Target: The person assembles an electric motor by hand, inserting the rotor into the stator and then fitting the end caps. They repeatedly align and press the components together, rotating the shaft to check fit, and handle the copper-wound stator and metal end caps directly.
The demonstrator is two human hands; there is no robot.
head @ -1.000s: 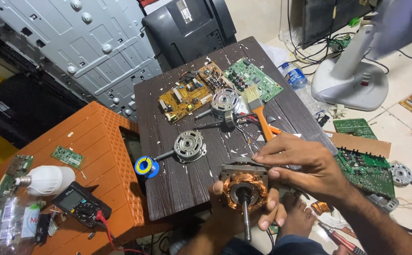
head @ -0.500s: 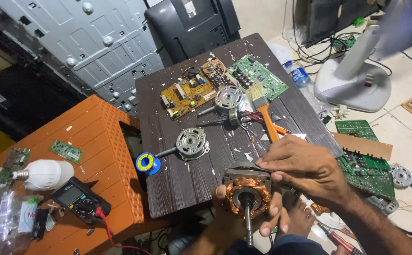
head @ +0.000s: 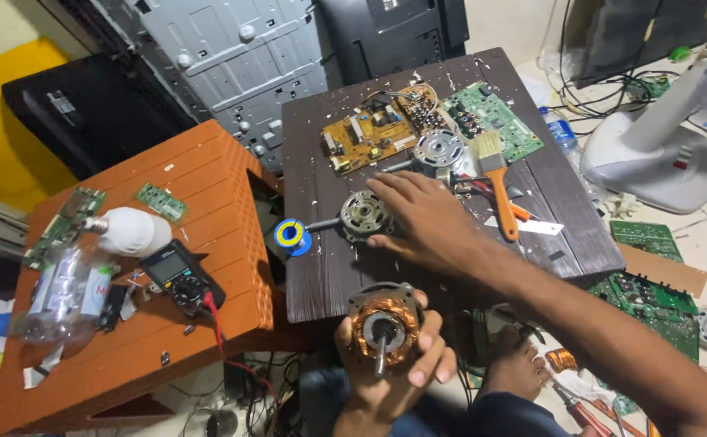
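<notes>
My left hand grips a fan motor stator with copper windings, its shaft pointing toward me, just off the near edge of the dark wooden table. My right hand reaches over the table, palm down with fingers spread. It lies beside a round metal motor part with a shaft, and nothing is held in it. A second round motor part sits just beyond the fingers. A blue and yellow solder spool lies at the left.
A yellow circuit board, a green circuit board and an orange-handled paintbrush lie on the table. The orange stool at the left carries a multimeter, a white bulb and a plastic bottle. A white fan base stands at the right.
My right hand has left the stator and moved away from me onto the table beside the round motor part. My left hand still holds the stator.
</notes>
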